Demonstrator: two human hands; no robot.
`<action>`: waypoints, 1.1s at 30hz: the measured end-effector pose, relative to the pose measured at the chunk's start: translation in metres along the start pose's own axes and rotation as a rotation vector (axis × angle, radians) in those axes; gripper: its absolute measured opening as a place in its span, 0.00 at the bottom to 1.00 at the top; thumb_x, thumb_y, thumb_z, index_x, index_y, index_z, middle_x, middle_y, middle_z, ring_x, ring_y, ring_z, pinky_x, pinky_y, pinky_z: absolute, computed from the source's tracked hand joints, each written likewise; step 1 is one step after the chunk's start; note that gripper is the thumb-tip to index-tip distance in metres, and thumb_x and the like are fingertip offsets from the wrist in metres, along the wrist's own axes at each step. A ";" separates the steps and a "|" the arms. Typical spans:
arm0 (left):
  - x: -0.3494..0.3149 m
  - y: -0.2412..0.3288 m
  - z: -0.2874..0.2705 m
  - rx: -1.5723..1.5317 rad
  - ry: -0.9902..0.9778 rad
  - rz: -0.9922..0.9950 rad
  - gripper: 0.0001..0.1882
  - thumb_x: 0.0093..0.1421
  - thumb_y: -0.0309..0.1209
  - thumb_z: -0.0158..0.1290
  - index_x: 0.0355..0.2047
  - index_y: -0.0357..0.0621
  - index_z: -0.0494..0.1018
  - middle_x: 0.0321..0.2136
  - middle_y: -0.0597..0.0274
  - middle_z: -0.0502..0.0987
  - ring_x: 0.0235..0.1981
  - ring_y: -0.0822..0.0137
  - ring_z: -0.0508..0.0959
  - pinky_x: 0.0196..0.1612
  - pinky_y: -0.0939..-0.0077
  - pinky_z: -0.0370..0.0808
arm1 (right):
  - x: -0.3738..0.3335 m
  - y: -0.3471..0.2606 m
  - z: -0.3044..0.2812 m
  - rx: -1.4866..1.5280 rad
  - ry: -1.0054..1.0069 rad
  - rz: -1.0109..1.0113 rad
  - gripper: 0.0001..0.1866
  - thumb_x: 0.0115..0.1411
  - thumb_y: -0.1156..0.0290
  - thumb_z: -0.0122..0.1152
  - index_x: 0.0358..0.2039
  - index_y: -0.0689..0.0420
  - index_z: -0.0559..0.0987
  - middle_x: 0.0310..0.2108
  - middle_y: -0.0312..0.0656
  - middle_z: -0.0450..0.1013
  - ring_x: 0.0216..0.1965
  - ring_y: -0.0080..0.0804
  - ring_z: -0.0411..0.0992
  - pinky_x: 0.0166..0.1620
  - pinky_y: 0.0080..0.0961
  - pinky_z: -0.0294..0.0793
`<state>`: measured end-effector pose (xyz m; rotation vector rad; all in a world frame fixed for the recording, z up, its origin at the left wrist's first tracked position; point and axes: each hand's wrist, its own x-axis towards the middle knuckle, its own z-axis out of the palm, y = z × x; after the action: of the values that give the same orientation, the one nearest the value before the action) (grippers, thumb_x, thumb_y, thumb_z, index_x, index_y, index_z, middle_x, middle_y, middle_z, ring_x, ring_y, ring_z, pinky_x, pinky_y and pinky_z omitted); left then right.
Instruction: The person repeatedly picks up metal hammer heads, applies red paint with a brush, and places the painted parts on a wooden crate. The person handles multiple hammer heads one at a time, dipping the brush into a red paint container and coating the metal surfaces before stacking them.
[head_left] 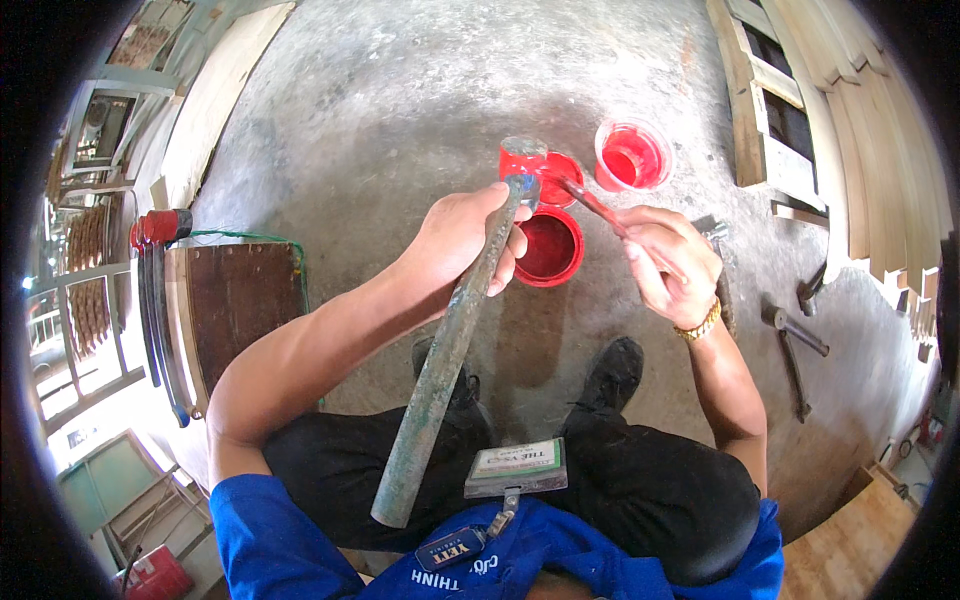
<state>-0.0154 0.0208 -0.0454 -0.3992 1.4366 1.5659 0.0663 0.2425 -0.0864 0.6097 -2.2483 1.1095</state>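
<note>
The left hand [468,232] grips one hammer [458,332] just below its head, probably for steadiness, handle slanting to seven o'clock. The right hand [674,262] pinches one brush [602,210] beside the head, above one red tub [547,281], perhaps for drips. One clear cup [652,152] stands at one-thirty from the tub.

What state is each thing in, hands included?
Left hand: closed around hammer
Hammer: tilted, head partly red
Right hand: gripping paintbrush
Paintbrush: reddened, tip near hammer head
Red tub: open
Clear cup: open, red inside
Red round piece: partly hidden
Floor hammer: lying, head grey
Red-headed hammers: side by side
</note>
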 end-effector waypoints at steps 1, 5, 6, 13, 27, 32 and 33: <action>-0.001 0.000 0.000 -0.010 0.008 0.006 0.22 0.67 0.44 0.35 0.41 0.37 0.67 0.17 0.62 0.69 0.08 0.71 0.65 0.10 0.77 0.62 | -0.002 0.000 -0.005 -0.032 0.012 -0.006 0.11 0.48 0.86 0.60 0.34 0.64 0.73 0.34 0.51 0.75 0.33 0.37 0.76 0.36 0.26 0.77; 0.001 0.000 -0.003 -0.064 0.014 -0.010 0.21 0.66 0.45 0.34 0.38 0.38 0.66 0.16 0.61 0.70 0.07 0.71 0.66 0.08 0.76 0.62 | 0.004 -0.008 -0.003 0.028 0.183 -0.047 0.11 0.47 0.83 0.63 0.32 0.61 0.75 0.34 0.48 0.76 0.33 0.36 0.77 0.35 0.24 0.77; 0.001 -0.001 -0.004 -0.083 -0.003 -0.011 0.21 0.66 0.45 0.34 0.38 0.38 0.66 0.16 0.61 0.70 0.07 0.71 0.66 0.08 0.77 0.62 | 0.005 -0.010 -0.001 0.000 0.162 -0.033 0.11 0.47 0.83 0.63 0.32 0.61 0.76 0.34 0.48 0.76 0.33 0.36 0.77 0.35 0.24 0.77; 0.003 -0.006 -0.004 -0.170 -0.081 -0.028 0.21 0.66 0.45 0.33 0.38 0.39 0.66 0.16 0.62 0.70 0.06 0.72 0.67 0.07 0.79 0.64 | -0.007 -0.018 0.018 0.106 0.132 -0.059 0.07 0.48 0.81 0.61 0.30 0.62 0.76 0.34 0.48 0.75 0.33 0.37 0.76 0.34 0.27 0.77; 0.004 -0.006 -0.004 -0.165 -0.123 -0.071 0.22 0.67 0.45 0.32 0.38 0.40 0.67 0.15 0.63 0.69 0.06 0.72 0.66 0.07 0.80 0.63 | 0.005 -0.017 0.002 0.049 0.162 0.085 0.08 0.49 0.83 0.62 0.31 0.62 0.76 0.33 0.46 0.76 0.35 0.37 0.76 0.39 0.26 0.76; 0.000 -0.003 0.001 -0.156 -0.093 -0.079 0.22 0.68 0.44 0.31 0.38 0.39 0.67 0.15 0.63 0.69 0.05 0.72 0.65 0.07 0.81 0.62 | 0.006 -0.024 0.006 0.141 0.173 0.043 0.06 0.50 0.84 0.58 0.30 0.64 0.75 0.32 0.50 0.75 0.34 0.37 0.76 0.38 0.27 0.76; 0.000 -0.004 0.001 -0.147 -0.103 -0.069 0.22 0.68 0.44 0.31 0.38 0.39 0.67 0.15 0.63 0.69 0.05 0.72 0.65 0.07 0.81 0.62 | 0.004 -0.018 0.002 0.095 0.173 0.064 0.07 0.49 0.83 0.60 0.31 0.64 0.76 0.32 0.48 0.76 0.35 0.37 0.76 0.38 0.26 0.76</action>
<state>-0.0122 0.0210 -0.0472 -0.4430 1.2211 1.6179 0.0739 0.2298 -0.0746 0.4632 -2.0895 1.2571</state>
